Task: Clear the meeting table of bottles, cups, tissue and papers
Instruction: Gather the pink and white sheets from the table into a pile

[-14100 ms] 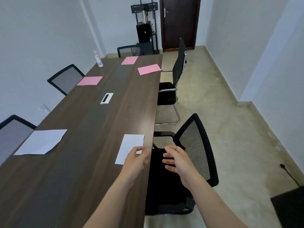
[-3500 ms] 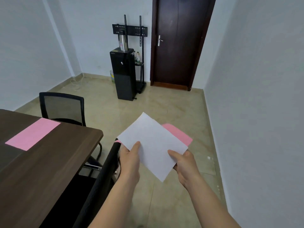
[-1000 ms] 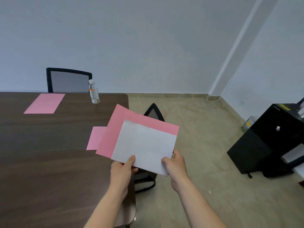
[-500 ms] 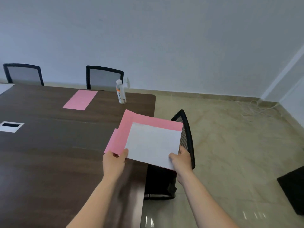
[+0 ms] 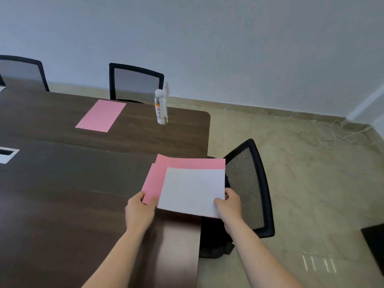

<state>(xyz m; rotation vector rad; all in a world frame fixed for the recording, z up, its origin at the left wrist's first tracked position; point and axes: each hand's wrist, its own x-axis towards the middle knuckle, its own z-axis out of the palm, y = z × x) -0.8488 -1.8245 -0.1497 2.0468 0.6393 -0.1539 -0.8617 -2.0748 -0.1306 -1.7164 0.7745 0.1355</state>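
Bottle [image 5: 161, 108] and pink sheet [image 5: 101, 115] beyond held papers [image 5: 191, 190].

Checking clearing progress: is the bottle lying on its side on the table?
No, the bottle stands upright near the far edge of the table, cap on top, right of a pink sheet.

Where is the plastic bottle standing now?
In the head view the plastic bottle stands upright near the table's far right corner, right of the loose pink sheet.
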